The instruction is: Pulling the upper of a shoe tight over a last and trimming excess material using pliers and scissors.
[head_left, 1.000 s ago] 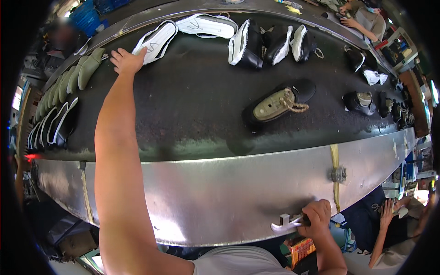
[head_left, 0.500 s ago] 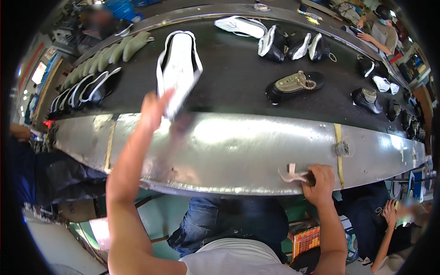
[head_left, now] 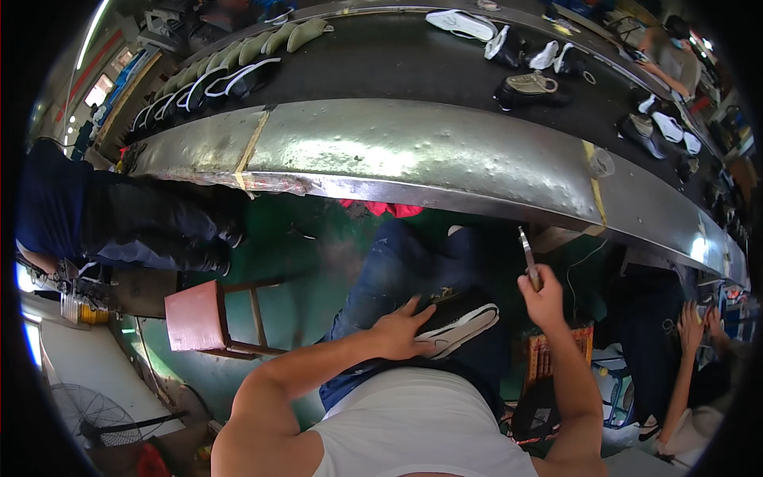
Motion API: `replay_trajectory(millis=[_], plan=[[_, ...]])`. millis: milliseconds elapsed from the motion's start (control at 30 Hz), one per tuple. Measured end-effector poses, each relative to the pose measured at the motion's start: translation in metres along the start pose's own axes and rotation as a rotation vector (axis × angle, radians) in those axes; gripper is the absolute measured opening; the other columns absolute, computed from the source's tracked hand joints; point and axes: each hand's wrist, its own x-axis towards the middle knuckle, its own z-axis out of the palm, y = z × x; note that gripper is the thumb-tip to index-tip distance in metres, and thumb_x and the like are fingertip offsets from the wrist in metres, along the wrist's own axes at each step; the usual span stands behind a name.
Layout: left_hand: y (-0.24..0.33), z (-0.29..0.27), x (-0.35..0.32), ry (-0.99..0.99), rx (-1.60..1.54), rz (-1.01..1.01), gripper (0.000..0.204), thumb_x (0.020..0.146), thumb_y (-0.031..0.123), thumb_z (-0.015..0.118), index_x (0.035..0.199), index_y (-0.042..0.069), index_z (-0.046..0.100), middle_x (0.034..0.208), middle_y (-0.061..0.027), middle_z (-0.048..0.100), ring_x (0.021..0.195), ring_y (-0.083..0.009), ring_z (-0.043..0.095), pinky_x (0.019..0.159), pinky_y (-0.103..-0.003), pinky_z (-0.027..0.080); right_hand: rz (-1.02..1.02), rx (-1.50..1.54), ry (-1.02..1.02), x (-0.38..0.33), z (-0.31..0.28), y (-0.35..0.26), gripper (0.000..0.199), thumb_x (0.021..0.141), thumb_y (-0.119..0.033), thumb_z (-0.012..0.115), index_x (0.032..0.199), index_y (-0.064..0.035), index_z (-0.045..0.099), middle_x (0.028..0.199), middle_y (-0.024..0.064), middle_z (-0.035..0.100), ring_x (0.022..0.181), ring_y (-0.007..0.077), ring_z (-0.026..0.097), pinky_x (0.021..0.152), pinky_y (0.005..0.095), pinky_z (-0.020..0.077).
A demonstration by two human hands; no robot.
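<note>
A dark shoe with a cream-coloured sole edge (head_left: 465,328) lies on its side across my lap. My left hand (head_left: 404,330) grips it at one end, thumb and forefinger spread along its side. Out to the right, above my right thigh, my right hand (head_left: 544,298) is closed round a slim hand tool (head_left: 527,250) with a brown handle. The tool's bright metal end points up and away, apart from the shoe; its exact kind is unclear.
A metal-edged bench (head_left: 429,151) runs across in front. On its black belt (head_left: 381,63) stand green uppers (head_left: 262,46), black white-rimmed uppers (head_left: 238,78) and several shoes (head_left: 531,87). A reddish stool (head_left: 196,316) stands left. People sit or stand on both sides.
My left hand has come back from the belt to my lap, where it now holds a shoe. The right hand has lifted the tool off the bench edge. The view has tilted down.
</note>
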Motion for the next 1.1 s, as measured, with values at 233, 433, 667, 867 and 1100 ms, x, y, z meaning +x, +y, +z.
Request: replay_trajectory(millis=[233,433,667,867,1100], plan=[[0.046,-0.018,0.138,-0.087,0.041,0.105,0.095,0.077,0.063,0.069,0.147,0.003,0.042,0.127,-0.0255,0.062,0.118,-0.0411,0.059,0.100,-0.044,0.047,0.295,0.443,-0.218,-0.048,-0.002,-0.007,0.033,0.091,-0.022,0.069,0.114,0.0009,0.062,0.088,0.0017,0.062,0.080,0.0102,0.056,0.074,0.0260,0.0466],[0.019,-0.055,0.095,0.272,-1.113,0.289,0.083,0.088,0.017,0.076,0.154,0.006,0.028,0.138,-0.0128,0.052,0.121,-0.0199,0.052,0.102,-0.032,0.044,0.134,0.144,-0.336,-0.071,-0.019,-0.057,0.029,0.096,-0.024,0.061,0.110,0.0013,0.060,0.077,0.0118,0.066,0.072,0.0202,0.065,0.070,0.0338,0.0500],[-0.008,-0.047,0.057,0.368,-0.991,0.258,0.072,0.094,0.028,0.070,0.152,0.012,0.030,0.132,-0.0107,0.055,0.122,-0.0184,0.051,0.105,-0.034,0.041,-0.020,0.237,-0.628,-0.064,0.005,-0.090,0.027,0.097,-0.020,0.060,0.112,0.0019,0.060,0.080,0.0115,0.064,0.071,0.0219,0.062,0.069,0.0354,0.0493],[-0.019,-0.050,0.050,0.432,-0.850,0.269,0.057,0.101,0.032,0.059,0.149,0.012,0.035,0.125,-0.0090,0.058,0.117,-0.0171,0.052,0.104,-0.032,0.041,0.093,0.388,-0.780,-0.035,0.019,-0.089,0.025,0.098,-0.020,0.057,0.111,0.0008,0.061,0.077,0.0051,0.064,0.065,0.0133,0.059,0.064,0.0313,0.0483],[-0.036,-0.042,0.061,0.408,-1.054,0.345,0.051,0.099,0.018,0.063,0.145,0.011,0.043,0.122,-0.0053,0.059,0.114,-0.0136,0.052,0.100,-0.030,0.043,-0.288,-0.022,-0.470,-0.037,0.052,-0.067,0.026,0.095,-0.017,0.060,0.110,0.0047,0.057,0.095,0.0249,0.066,0.087,0.0454,0.064,0.076,0.0470,0.0522]])
